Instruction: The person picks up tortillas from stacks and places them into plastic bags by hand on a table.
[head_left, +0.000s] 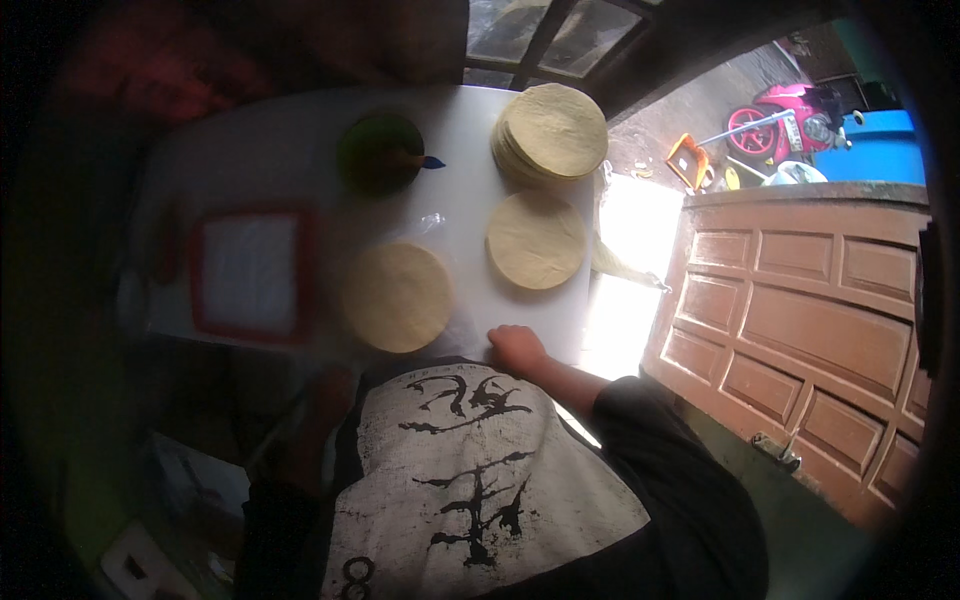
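Observation:
My right hand (517, 349) rests at the near edge of the white table (465, 135), fingers curled, with nothing visible in it. My left hand (330, 390) hangs in shadow below the table edge, too dark to read its fingers. Right before me lies a round flat sheet of pale dough (397, 298), on what looks like clear plastic (433, 221). A smaller stack of similar rounds (535, 240) sits to its right, beyond my right hand. Behind that stands a taller stack of dough rounds (555, 131), its layers slightly uneven.
A green bowl (375, 154) holds a utensil with a blue tip (433, 163). On the left is a red-rimmed tray (196, 274) with a white inside. Past the table's right edge are a brown panelled door (817, 322), an orange dustpan (688, 161) and a pink motorbike (795, 124).

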